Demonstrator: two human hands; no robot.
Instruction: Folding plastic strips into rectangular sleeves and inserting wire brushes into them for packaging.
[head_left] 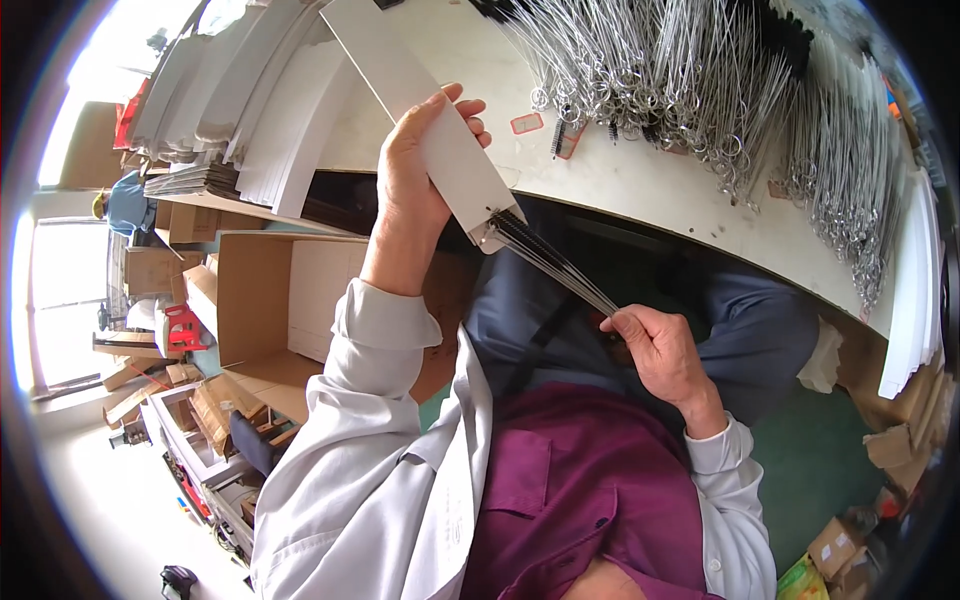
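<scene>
Left hand (415, 175), centre frame: clasps white card sleeve (420, 110), long axis upper left to lower right, mouth facing lower right. Right hand (655, 350), below right: pinches bundle of wire brushes (550, 262), tips entering the mouth. Advice: keep bundle parallel with sleeve, wires together. Behind: bench (640, 180) carrying brush heaps (700, 70).

Thin wire brushes (555, 262) half-inside long white sleeve (420, 110).

1 head camera looks down, close over the person's lap and table (640, 190) edge.
</scene>
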